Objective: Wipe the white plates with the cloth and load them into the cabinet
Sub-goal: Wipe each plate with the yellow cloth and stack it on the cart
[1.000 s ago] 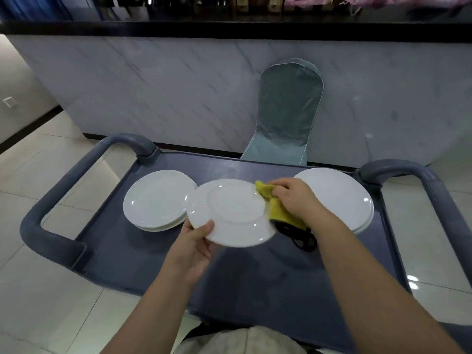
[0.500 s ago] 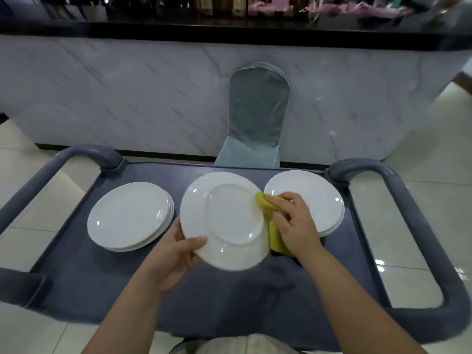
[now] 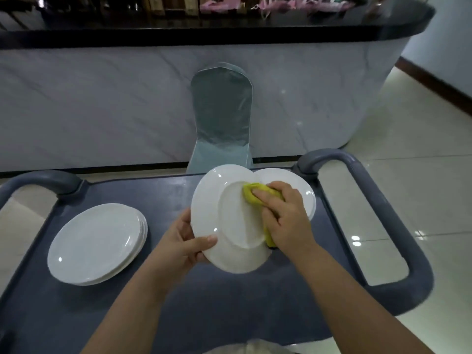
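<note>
Head cam looks down over a grey cart (image 3: 229, 307) with a person standing at it, and they've got one white plate (image 3: 229, 226) up off the tray, tipped toward them. The left hand (image 3: 184, 246) grips the plate's left rim, thumb laid across the upper face and the other fingers curled underneath. The right hand (image 3: 283, 215) has its fingers bunched together over a yellow cloth (image 3: 251, 194), pressing it onto the plate's flat middle, toward the right side. A bit of cloth hangs out below the palm too.

That plate sits in front of a stack of white plates (image 3: 305, 190) on the right end of the tray and hides most of it. Another stack of plates (image 3: 94, 244) lies on the left end, well apart from the hands (can't count how many are in either pile). Past the cart a chair with a pale green cover (image 3: 221, 116) stands against a marble-fronted counter (image 3: 102, 103) with a dark top
</note>
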Demonstrator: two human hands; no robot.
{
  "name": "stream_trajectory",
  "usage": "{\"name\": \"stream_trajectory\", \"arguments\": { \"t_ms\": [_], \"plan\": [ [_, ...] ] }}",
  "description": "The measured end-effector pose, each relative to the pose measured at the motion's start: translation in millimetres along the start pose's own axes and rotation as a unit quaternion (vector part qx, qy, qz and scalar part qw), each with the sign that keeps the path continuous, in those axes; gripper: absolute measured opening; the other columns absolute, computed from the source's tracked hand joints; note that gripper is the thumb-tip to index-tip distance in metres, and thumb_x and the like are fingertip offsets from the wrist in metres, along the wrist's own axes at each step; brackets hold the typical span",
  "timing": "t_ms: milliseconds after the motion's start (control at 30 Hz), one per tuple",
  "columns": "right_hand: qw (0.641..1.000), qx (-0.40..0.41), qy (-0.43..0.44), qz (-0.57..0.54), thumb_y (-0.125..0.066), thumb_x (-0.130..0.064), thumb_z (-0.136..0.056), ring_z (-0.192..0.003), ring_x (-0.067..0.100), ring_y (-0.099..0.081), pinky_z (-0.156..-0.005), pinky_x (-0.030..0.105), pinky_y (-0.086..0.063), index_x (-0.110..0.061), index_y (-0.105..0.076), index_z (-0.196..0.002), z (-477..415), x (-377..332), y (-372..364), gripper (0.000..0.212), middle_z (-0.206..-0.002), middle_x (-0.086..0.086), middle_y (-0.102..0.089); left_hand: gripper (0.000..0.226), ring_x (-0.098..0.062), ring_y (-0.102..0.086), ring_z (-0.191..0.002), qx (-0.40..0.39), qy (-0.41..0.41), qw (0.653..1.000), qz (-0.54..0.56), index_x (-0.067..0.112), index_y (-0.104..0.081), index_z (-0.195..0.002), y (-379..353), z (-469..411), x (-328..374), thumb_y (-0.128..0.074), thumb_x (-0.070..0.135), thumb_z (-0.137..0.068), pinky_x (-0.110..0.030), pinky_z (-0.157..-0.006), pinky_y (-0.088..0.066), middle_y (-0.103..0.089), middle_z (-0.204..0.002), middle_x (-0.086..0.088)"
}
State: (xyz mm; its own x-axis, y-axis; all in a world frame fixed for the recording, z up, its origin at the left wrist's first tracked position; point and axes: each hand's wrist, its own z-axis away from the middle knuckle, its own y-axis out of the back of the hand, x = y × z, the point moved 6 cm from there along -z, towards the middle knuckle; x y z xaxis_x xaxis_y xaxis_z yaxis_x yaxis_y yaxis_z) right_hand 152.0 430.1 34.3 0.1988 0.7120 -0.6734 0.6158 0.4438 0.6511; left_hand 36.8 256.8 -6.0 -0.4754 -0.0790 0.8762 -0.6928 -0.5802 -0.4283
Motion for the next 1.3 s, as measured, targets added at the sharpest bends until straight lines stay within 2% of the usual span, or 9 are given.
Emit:
{"name": "stream_trajectory", "arguments": {
  "t_ms": [200, 400, 467, 600, 867, 967, 1067, 1167, 1300],
  "plan": [
    [0.993, -0.050, 0.103, -0.035, -0.052, -0.019, -0.087, -0.110, 0.019, -0.048, -0.102, 0.024, -0.036, -0.017, -0.070, -0.116, 37, -7, -8, 0.034, -0.123, 0.007, -0.055, 0.057, -0.029, -0.070, -0.093, 0.020, 0.003, 1.000, 0.004, 0.013, -0.057, -0.123, -19, -25, 6, -0.074, -0.002, -0.071, -0.038, -0.061, -0.059, -0.070, -0.112, -0.014],
    [0.991, 0.083, -0.103, -0.013, -0.055, -0.015, -0.089, -0.107, 0.025, -0.054, -0.097, 0.038, -0.046, -0.014, -0.069, -0.116, 68, 83, 39, 0.031, -0.115, 0.005, -0.057, 0.032, -0.015, -0.072, -0.082, 0.054, -0.074, 0.975, -0.204, 0.018, -0.068, -0.102, -50, -69, 41, -0.071, -0.004, -0.081, -0.028, -0.061, -0.058, -0.077, -0.088, 0.003],
    [0.984, 0.121, -0.133, -0.013, -0.045, -0.028, -0.087, -0.104, 0.024, -0.054, -0.096, 0.024, -0.042, -0.016, -0.069, -0.116, 67, 94, 58, 0.039, -0.111, 0.001, -0.054, 0.026, 0.000, -0.068, -0.069, 0.062, -0.157, 0.927, -0.336, 0.023, -0.070, -0.087, -74, -84, 48, -0.068, -0.002, -0.084, -0.017, -0.059, -0.052, -0.073, -0.072, 0.017],
    [0.983, 0.110, -0.146, 0.003, -0.047, -0.026, -0.088, -0.105, 0.022, -0.052, -0.096, 0.030, -0.043, -0.016, -0.069, -0.118, 57, 98, 73, 0.038, -0.112, 0.004, -0.054, 0.025, -0.024, -0.058, -0.067, 0.055, -0.273, 0.750, -0.600, 0.019, -0.072, -0.090, -109, -100, 31, -0.059, 0.000, -0.082, -0.023, -0.054, -0.038, -0.063, -0.067, 0.005],
    [0.981, 0.118, -0.151, 0.017, -0.052, -0.025, -0.089, -0.106, 0.020, -0.050, -0.096, 0.027, -0.040, -0.021, -0.069, -0.118, 62, 97, 66, 0.034, -0.113, 0.001, -0.052, 0.057, -0.029, -0.069, -0.055, -0.069, -0.346, 0.564, -0.746, 0.005, -0.078, -0.085, -115, -106, -17, -0.082, -0.017, -0.032, -0.030, -0.040, -0.051, -0.073, -0.073, -0.012],
    [0.979, 0.116, -0.168, 0.005, -0.056, -0.020, -0.093, -0.106, 0.018, -0.050, -0.095, 0.028, -0.042, -0.023, -0.068, -0.118, 73, 101, 60, 0.027, -0.113, -0.001, -0.052, 0.057, -0.034, -0.066, -0.107, -0.117, -0.264, 0.573, -0.767, 0.007, -0.066, -0.122, -101, -110, -54, -0.072, -0.009, -0.068, -0.040, -0.077, -0.056, -0.065, -0.124, -0.017],
    [0.976, 0.122, -0.183, -0.001, -0.058, -0.018, -0.094, -0.106, 0.015, -0.050, -0.094, 0.030, -0.045, -0.027, -0.068, -0.116, 84, 105, 56, 0.026, -0.111, -0.006, -0.051, 0.057, -0.024, -0.031, -0.144, -0.155, -0.173, 0.549, -0.803, 0.020, -0.037, -0.149, -82, -112, -85, -0.043, 0.001, -0.095, -0.036, -0.109, -0.033, -0.032, -0.157, -0.005],
    [0.971, 0.117, -0.206, -0.011, -0.056, -0.026, -0.095, -0.106, 0.011, -0.049, -0.093, 0.031, -0.046, -0.034, -0.067, -0.114, 93, 105, 49, 0.024, -0.109, -0.012, -0.050, 0.049, -0.031, -0.034, -0.142, -0.154, -0.207, 0.574, -0.778, 0.014, -0.044, -0.145, -76, -102, -87, -0.049, 0.004, -0.098, -0.039, -0.112, -0.032, -0.037, -0.153, -0.012],
    [0.973, 0.096, -0.208, -0.024, -0.057, -0.025, -0.095, -0.107, 0.011, -0.050, -0.093, 0.033, -0.047, -0.035, -0.067, -0.113, 93, 87, 25, 0.024, -0.110, -0.011, -0.051, 0.021, -0.036, -0.065, -0.108, -0.121, -0.276, 0.644, -0.703, 0.006, -0.073, -0.108, -73, -82, -64, -0.070, 0.011, -0.088, -0.044, -0.086, -0.054, -0.071, -0.111, -0.014]
  ]
}}
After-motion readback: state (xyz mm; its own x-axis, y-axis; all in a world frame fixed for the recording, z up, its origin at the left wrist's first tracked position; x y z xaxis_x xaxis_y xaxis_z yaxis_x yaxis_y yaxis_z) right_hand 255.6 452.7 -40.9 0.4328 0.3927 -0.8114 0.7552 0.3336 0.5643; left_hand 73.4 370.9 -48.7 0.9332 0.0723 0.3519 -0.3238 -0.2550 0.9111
